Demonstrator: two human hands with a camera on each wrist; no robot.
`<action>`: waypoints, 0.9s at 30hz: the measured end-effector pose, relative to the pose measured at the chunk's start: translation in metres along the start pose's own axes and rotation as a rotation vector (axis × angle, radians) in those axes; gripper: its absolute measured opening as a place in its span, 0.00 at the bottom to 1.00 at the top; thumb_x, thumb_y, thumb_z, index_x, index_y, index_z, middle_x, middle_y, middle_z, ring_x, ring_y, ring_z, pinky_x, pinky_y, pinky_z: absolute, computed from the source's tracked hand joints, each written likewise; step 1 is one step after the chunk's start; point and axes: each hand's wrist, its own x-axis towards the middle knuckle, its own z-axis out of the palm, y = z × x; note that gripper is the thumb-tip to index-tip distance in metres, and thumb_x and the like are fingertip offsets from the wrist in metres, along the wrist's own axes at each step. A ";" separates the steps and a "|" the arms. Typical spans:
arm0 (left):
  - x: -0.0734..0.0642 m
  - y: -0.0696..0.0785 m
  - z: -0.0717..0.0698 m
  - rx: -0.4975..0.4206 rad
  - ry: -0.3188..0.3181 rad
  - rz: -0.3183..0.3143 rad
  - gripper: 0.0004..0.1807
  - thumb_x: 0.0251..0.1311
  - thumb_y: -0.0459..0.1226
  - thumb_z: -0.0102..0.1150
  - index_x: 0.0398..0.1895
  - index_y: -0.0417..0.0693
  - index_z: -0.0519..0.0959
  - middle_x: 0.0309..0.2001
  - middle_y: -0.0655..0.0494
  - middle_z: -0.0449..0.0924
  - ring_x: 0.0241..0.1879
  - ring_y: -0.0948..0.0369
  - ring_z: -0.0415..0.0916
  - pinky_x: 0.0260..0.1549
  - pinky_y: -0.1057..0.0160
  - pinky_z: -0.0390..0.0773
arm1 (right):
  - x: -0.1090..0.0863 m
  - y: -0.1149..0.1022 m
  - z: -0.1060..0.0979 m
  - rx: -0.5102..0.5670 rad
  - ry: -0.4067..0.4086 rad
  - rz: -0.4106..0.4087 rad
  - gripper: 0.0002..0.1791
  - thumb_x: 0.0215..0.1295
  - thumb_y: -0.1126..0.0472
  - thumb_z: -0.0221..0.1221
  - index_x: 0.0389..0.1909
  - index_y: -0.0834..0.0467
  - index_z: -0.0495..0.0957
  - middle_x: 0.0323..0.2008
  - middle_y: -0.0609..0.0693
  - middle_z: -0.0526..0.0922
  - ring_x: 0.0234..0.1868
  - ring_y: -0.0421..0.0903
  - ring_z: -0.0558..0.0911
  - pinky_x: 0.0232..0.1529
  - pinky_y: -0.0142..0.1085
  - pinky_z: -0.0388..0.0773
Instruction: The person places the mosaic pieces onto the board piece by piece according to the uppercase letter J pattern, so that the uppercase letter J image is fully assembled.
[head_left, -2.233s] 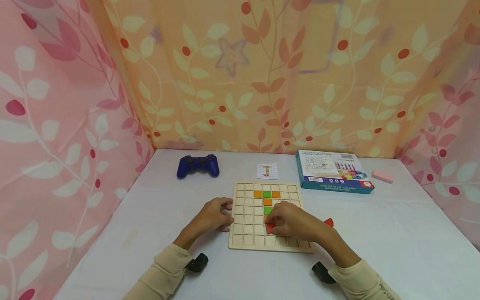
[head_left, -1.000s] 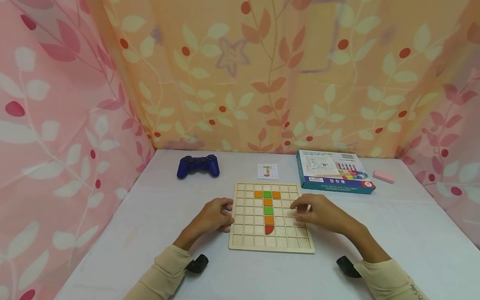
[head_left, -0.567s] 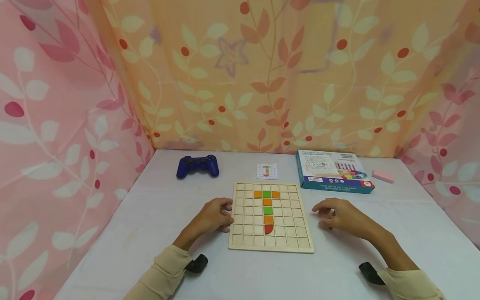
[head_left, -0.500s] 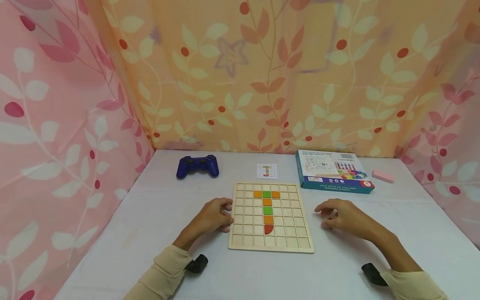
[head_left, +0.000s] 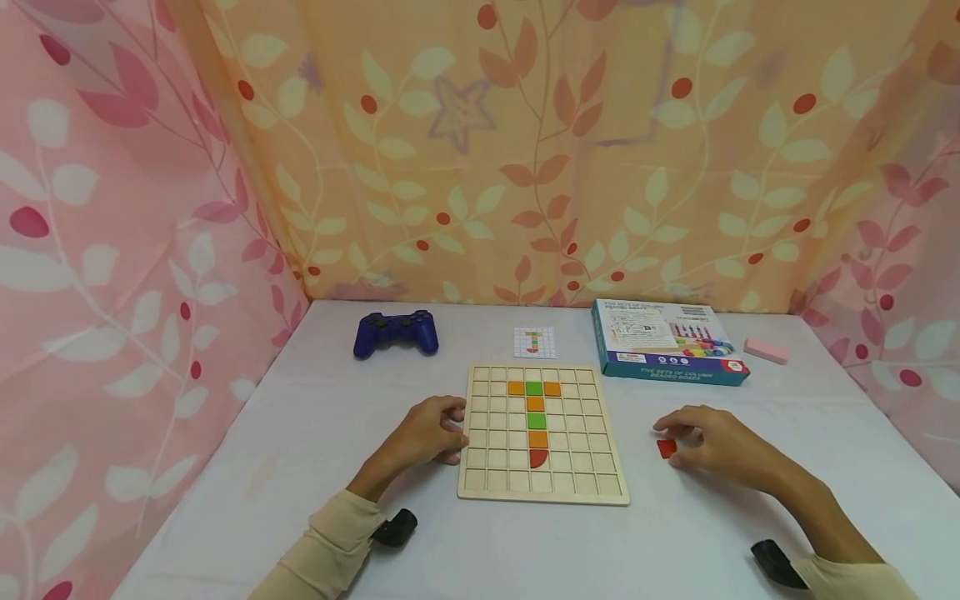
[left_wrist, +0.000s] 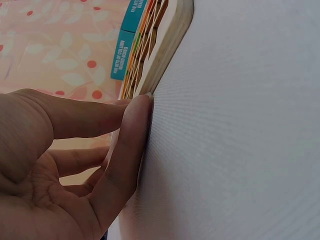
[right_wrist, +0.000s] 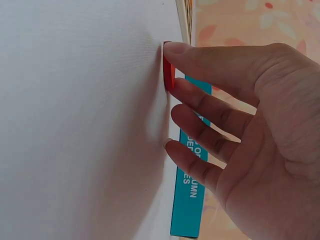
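Observation:
Right of the board, my right hand (head_left: 716, 442) pinches a small red tile (head_left: 667, 449) between thumb and index finger, low over the white table. The right wrist view shows that red tile (right_wrist: 169, 70) edge-on, the other fingers spread loosely below. My left hand (head_left: 423, 432) rests its thumb and fingertips against the left edge of the wooden grid board (head_left: 585, 485). On the board, an orange, a green (head_left: 534, 388) and an orange tile form a row. A column of orange and green tiles runs down from its middle, ending in a red rounded tile (head_left: 538, 458).
Behind the board lies a small printed card (head_left: 535, 342) with a coloured grid pattern. A blue game controller (head_left: 396, 332) is at the back left. A flat teal box (head_left: 670, 343) and a pink eraser-like block (head_left: 766, 351) lie at the back right. Patterned curtains (head_left: 420, 167) enclose the table.
My right hand set the red rounded tile at the foot of the column, let go, moved right off the board and now pinches another red tile. The left hand stays put.

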 end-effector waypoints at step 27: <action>0.000 0.000 0.000 0.001 -0.002 -0.002 0.35 0.60 0.24 0.70 0.73 0.34 0.71 0.58 0.45 0.78 0.45 0.57 0.82 0.33 0.60 0.92 | -0.006 -0.001 0.001 -0.040 -0.009 -0.076 0.16 0.58 0.59 0.74 0.49 0.50 0.90 0.45 0.39 0.87 0.46 0.42 0.78 0.43 0.31 0.83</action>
